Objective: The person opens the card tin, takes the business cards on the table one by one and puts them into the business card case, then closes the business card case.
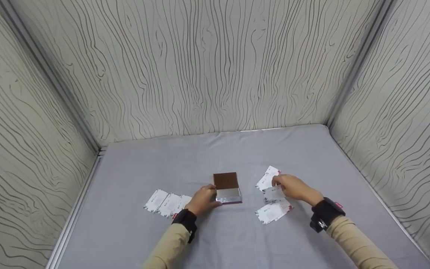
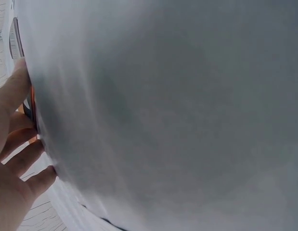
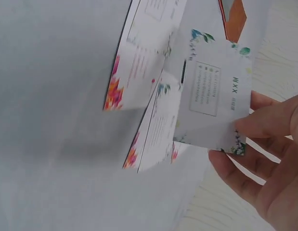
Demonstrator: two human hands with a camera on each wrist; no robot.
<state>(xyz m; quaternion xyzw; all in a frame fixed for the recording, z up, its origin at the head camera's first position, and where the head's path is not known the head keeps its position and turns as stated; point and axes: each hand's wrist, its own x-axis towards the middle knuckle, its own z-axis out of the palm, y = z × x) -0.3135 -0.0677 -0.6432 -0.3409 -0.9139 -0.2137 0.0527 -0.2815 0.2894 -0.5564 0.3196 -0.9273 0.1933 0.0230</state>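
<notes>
A brown card case (image 1: 226, 181) lies with its lid folded back on the cloth, its near half silvery. My left hand (image 1: 203, 201) grips the left side of that case, thumb at the near edge; in the left wrist view only a sliver of the case shows past the fingers. Between thumb and fingers, my right hand (image 1: 294, 186) pinches a white business card (image 3: 211, 91) with a leafy floral border. The card is raised over other business cards (image 1: 273, 212) that overlap on the table, some with red-orange corners. Another business card (image 1: 268, 177) lies farther back.
Left of the left hand, several business cards (image 1: 159, 200) lie in an overlapping row, partly hidden by that hand. A grey cloth covers the table (image 1: 155, 164). Wood-grain patterned panels (image 1: 207, 67) stand at the back and both sides.
</notes>
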